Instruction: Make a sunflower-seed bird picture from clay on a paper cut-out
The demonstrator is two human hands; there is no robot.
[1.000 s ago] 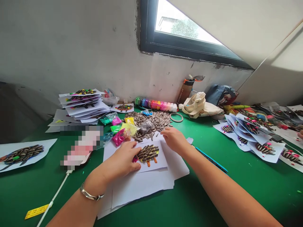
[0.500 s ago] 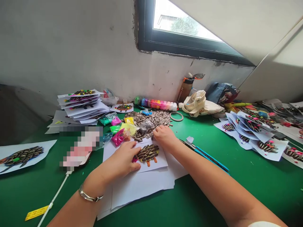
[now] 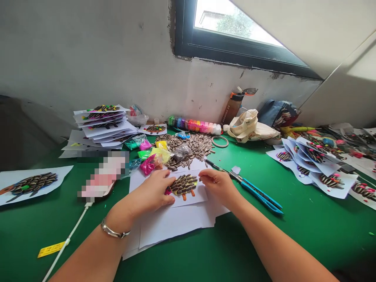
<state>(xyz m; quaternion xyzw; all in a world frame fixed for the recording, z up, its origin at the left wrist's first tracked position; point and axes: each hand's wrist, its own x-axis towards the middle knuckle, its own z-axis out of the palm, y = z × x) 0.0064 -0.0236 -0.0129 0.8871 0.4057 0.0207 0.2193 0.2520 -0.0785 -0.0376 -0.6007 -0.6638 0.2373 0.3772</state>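
Observation:
A seed picture of striped sunflower seeds on yellow clay lies on a white sheet atop a stack of paper. My left hand presses flat on the sheet at the picture's left edge, fingers together. My right hand sits at the picture's right edge with fingertips pinched, apparently on a seed too small to make out. A heap of loose sunflower seeds lies just behind.
Small bags of coloured clay sit left of the seeds, blue scissors to the right. Stacks of finished pictures stand at back left, more at right. A row of clay pots, a bottle and a cloth bag line the wall.
My right hand went back to the seed heap, then returned to the picture's right edge with fingertips pinched. My left hand stayed on the sheet.

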